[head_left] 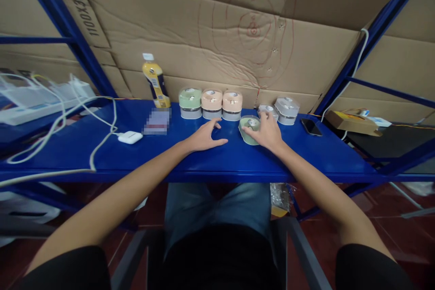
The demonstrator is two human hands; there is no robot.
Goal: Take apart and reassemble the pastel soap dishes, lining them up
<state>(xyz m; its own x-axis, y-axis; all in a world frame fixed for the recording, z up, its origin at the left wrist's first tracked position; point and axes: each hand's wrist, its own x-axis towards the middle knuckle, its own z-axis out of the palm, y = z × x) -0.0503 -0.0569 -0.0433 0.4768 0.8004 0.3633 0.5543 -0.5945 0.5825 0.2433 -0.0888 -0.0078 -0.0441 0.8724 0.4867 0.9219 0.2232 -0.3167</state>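
Note:
My left hand [205,137] rests on the blue shelf [102,154] with fingers spread, holding nothing. My right hand [267,132] grips a pale green round container [249,128] that lies tilted on the shelf in front of me. Behind the hands stand a green container [190,103] and two peach ones [211,103] [232,105] in a row. Two grey-white containers [287,110] [268,111] stand to the right of them, the nearer one just behind my right hand.
A yellow bottle [155,80] stands at the back left, with a small blurred card [157,121] before it. A white charger [130,137] with cables [68,113] lies left. A black phone [311,127] and a cardboard box [351,123] lie right. Cardboard sheets form the back wall.

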